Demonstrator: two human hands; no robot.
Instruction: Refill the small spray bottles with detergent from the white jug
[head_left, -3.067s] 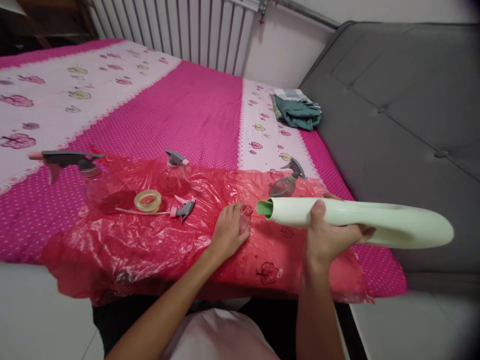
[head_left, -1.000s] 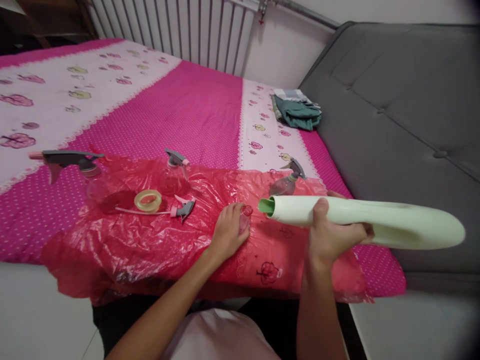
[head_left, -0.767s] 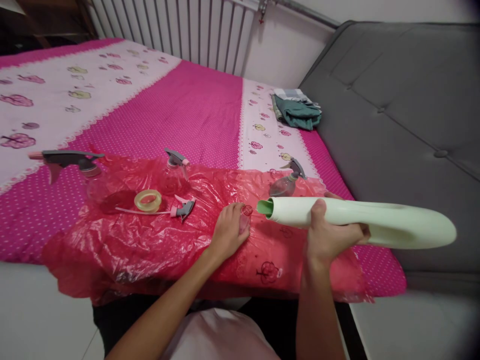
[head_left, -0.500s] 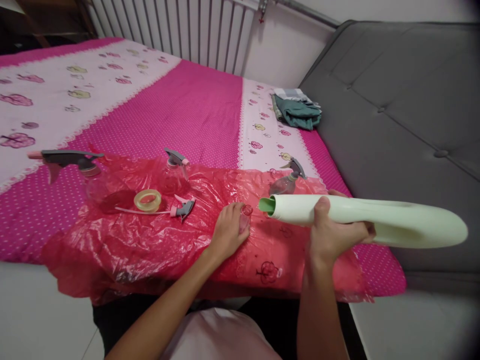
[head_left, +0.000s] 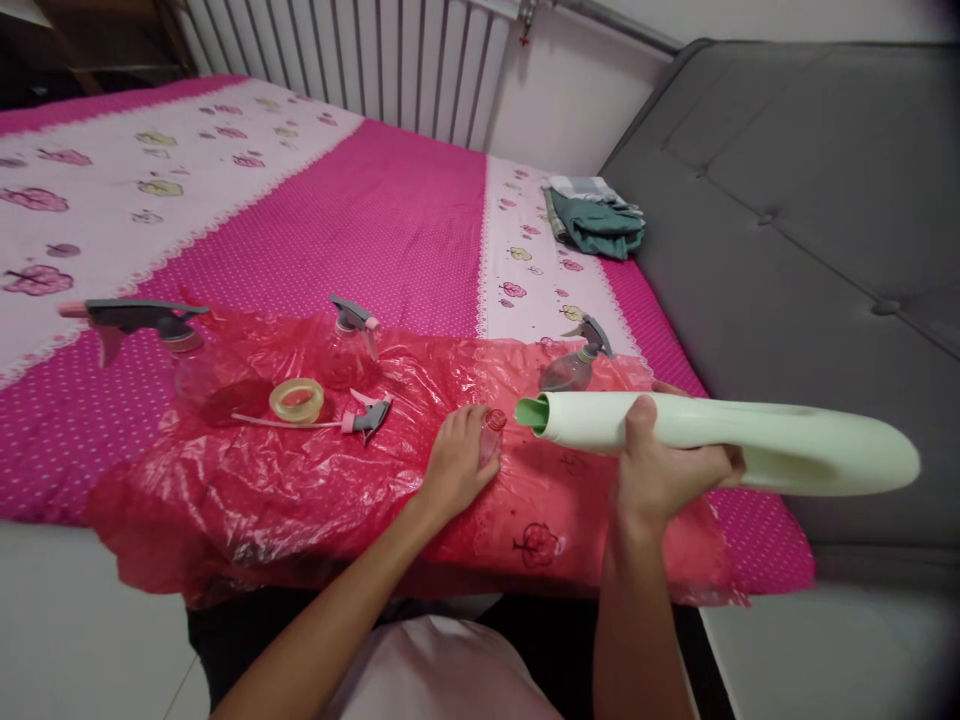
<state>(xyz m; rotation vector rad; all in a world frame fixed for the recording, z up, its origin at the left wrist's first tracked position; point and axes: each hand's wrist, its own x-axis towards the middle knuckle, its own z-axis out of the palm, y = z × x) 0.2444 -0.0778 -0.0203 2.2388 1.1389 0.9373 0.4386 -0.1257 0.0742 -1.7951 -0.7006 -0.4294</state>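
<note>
Fingers wrapped round its body, my left hand point(head_left: 456, 462) holds a small clear bottle point(head_left: 491, 436) upright on the red plastic sheet point(head_left: 420, 450); its mouth is uncapped. My right hand point(head_left: 667, 475) grips the handle of a large pale green jug point(head_left: 810, 440), which lies roughly level in the air. The jug's green pouring spout point(head_left: 531, 412) points left, close beside the clear bottle's mouth. No liquid stream shows. Left of my left hand lies a loose grey and pink trigger sprayer head point(head_left: 367, 416) with a long tube.
Around the sheet stand a large spray bottle point(head_left: 210, 380) at left, a smaller spray bottle point(head_left: 349, 350) and another spray bottle point(head_left: 570, 368) behind the jug. A tape roll point(head_left: 297, 400) lies by the sprayer tube. Folded cloths point(head_left: 600, 222) rest near the grey headboard point(head_left: 810, 200).
The jug has shifted very slightly left, its spout a little nearer the bottle's mouth. My left hand and the clear bottle stay in place.
</note>
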